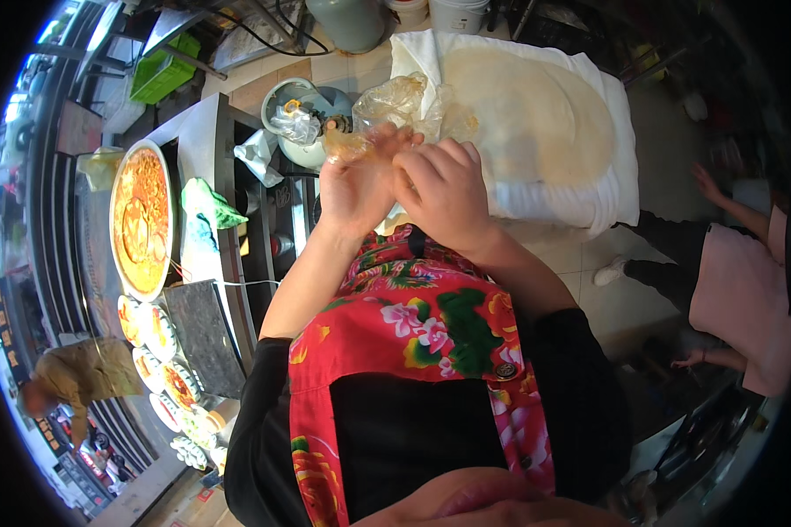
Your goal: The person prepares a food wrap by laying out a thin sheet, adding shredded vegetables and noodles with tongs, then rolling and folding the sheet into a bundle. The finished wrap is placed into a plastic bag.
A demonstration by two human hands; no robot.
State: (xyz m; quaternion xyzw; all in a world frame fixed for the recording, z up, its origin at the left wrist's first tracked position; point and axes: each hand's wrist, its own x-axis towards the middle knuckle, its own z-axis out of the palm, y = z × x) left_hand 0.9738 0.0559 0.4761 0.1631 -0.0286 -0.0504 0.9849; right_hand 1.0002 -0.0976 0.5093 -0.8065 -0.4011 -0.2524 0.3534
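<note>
My left hand [360, 186] is turned palm up in front of the apron, its fingers loosely spread. Thin clear plastic film [346, 147], crumpled and yellowish, clings around its thumb side. My right hand [446, 186] is closed against the left palm and fingers, knuckles upward. Whatever its fingertips pinch is hidden behind them. Just beyond both hands sits a crumpled clear plastic bag [392, 98]. To the right of that, a wide pale sheet [527, 114], like dough or plastic, covers a white cloth [622, 167].
A gas cylinder [301, 153] stands beyond my left hand. On the left counter are a large pan of red-orange food [143, 215], several small dishes [158, 334] and a dark board [206, 338]. One person in a pink apron [736, 294] stands right; another [83, 378] bends at far left.
</note>
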